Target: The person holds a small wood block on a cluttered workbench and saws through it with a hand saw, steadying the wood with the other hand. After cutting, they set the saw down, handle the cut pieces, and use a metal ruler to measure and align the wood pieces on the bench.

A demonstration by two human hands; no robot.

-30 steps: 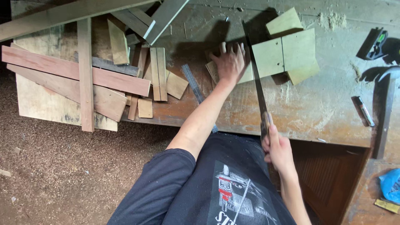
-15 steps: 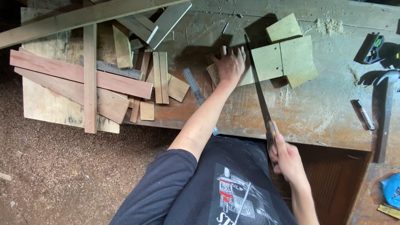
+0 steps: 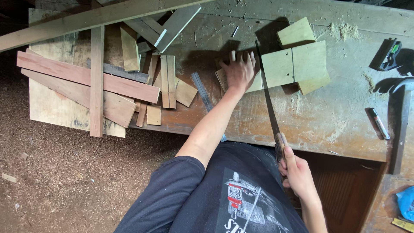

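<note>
Left hand (image 3: 238, 72) flat, fingers spread, pressing pale wood board (image 3: 280, 69) onto surface (image 3: 327, 125). Right hand (image 3: 296, 172) closed around handsaw (image 3: 268, 101) handle; blade runs forward just right of left hand, across board. Board likely light, stiff, prone to sliding: pin it close beside blade. Saw thin, flexible: hold by handle only.

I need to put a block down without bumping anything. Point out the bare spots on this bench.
The widest bare patch on the workbench lies between the saw, the pale board and the marker. The stretch near the sawdust pile is also open. Left of the left hand, the offcuts crowd it.
</note>
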